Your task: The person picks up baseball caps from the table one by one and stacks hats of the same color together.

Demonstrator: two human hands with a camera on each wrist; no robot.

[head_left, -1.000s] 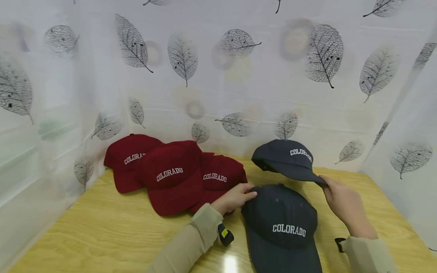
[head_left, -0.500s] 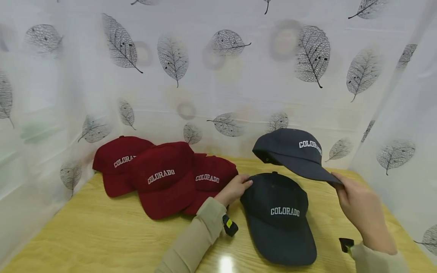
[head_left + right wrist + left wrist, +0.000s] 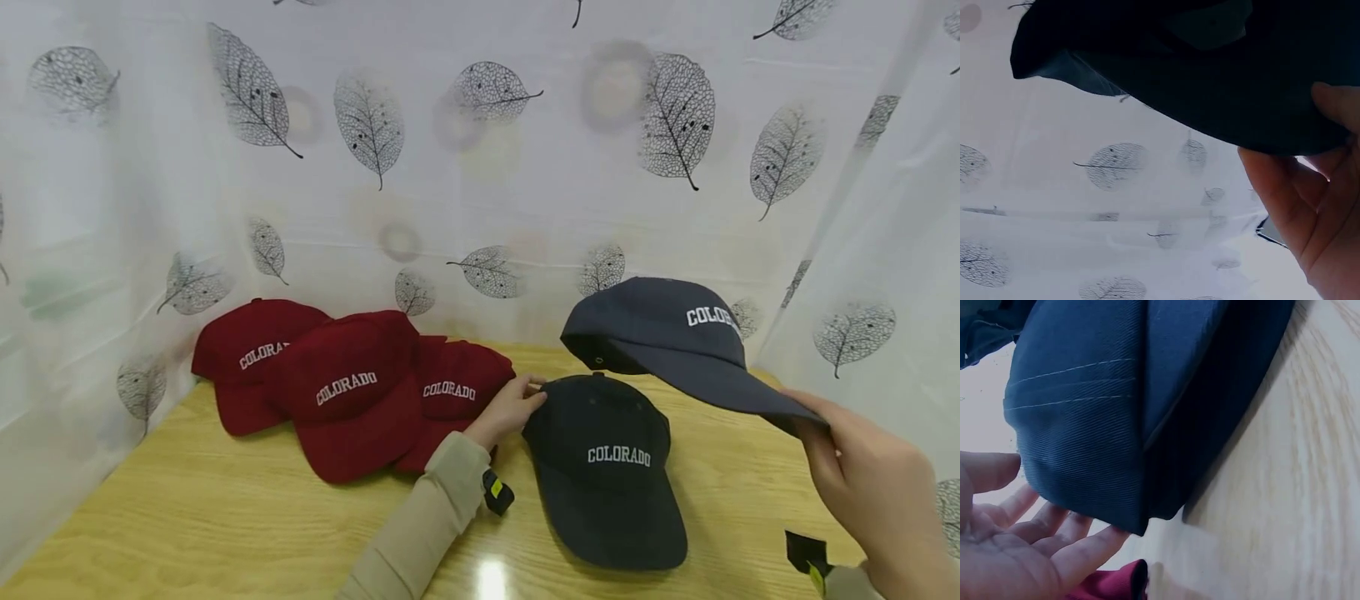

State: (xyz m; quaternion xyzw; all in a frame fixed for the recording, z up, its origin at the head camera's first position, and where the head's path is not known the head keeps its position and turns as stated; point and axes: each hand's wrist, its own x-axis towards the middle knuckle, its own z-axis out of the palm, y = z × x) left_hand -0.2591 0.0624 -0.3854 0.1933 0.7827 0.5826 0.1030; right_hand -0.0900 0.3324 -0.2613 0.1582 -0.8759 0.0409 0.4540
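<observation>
My right hand (image 3: 877, 467) pinches the brim of a navy baseball cap (image 3: 660, 317) lettered COLORADO, holding it above the table at the right. In the right wrist view the thumb lies on one face of the dark brim (image 3: 1222, 106), fingers on the other. A second dark cap (image 3: 600, 483) with the same lettering rests on the table, brim toward me. My left hand (image 3: 510, 408) is at its back left edge; in the left wrist view the extended fingers (image 3: 1085, 550) touch that cap's side (image 3: 1079, 437), thumb apart from them.
Three overlapping red COLORADO caps sit at the left: a rear one (image 3: 251, 333), a middle one (image 3: 352, 417) and a right one (image 3: 465, 375), close to my left hand. A leaf-printed white curtain (image 3: 465, 192) encloses the wooden table (image 3: 262, 533) at the back and sides.
My right hand has moved right with the navy cap, away from the cap on the table. My left hand stays beside that cap, its fingers looking looser. The head view has shifted slightly.
</observation>
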